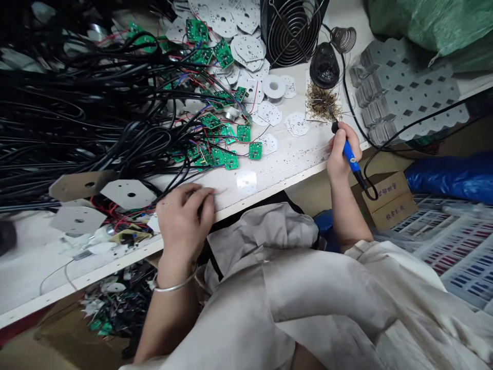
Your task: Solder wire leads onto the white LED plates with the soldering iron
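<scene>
While its tip points into brown shavings [321, 102], blue soldering iron [350, 155] sits in right hand [338, 160], grip closed, at desk [277, 164] edge; likely light, stiff, handle-held; left hand [183, 213]: grip cannot be told.

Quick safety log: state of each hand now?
Left hand: half-closed over the bench; whether it holds anything cannot be told.
Right hand: closed around the blue soldering iron.

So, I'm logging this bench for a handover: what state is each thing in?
Blue-handled soldering iron: in the right hand, tip at the golden shavings.
Left hand: fingers curled, at the white bench.
White round spool: lying flat.
Small green circuit boards: loosely strewn.
Brown cardboard box: seemingly shut.
Black wire-guarded fan: running or not, unclear.
</scene>
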Action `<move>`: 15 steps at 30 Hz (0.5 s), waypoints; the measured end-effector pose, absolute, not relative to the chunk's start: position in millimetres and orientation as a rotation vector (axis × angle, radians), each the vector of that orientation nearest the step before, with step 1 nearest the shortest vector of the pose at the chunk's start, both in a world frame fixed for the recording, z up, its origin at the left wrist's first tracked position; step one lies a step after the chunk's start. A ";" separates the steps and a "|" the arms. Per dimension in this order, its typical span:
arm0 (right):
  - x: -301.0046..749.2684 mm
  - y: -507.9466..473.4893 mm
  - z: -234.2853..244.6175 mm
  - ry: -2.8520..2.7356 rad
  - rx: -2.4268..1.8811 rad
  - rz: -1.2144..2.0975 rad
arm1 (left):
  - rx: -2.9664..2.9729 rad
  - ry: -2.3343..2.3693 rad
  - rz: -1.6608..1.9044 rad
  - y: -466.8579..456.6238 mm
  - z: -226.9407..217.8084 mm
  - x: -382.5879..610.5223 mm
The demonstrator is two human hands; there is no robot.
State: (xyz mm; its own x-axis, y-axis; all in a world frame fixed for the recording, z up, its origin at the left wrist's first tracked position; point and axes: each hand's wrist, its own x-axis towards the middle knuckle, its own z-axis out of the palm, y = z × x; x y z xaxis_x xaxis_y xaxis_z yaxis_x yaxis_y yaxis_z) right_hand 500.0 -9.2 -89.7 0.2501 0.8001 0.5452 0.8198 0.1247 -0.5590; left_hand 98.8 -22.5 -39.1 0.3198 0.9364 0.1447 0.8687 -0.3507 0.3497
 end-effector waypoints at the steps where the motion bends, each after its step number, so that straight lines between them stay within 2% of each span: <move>1: 503.4 -4.0 -90.7 -1.402 -1.625 -0.020 | 2.429 1.582 0.479 -23.4 -37.8 99.2; 5: 500.4 7.9 -89.2 -1.125 -1.554 0.147 | 2.528 1.564 0.473 -25.5 -36.2 103.7; 11: 494.2 3.3 -79.5 -1.291 -1.587 0.203 | 2.423 1.556 0.682 -26.2 -35.0 111.9; 15: 493.4 4.1 -78.9 -1.337 -1.609 0.201 | 2.408 1.632 0.639 -25.5 -36.0 118.2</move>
State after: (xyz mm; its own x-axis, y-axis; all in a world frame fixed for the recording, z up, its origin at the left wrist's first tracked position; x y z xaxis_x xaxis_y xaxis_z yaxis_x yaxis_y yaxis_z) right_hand 493.4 4.1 -78.9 0.3762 0.8164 0.4381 0.6512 0.1033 -0.7518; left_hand 118.2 -25.5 -36.0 0.3121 0.9150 0.2557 0.8452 -0.3903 0.3652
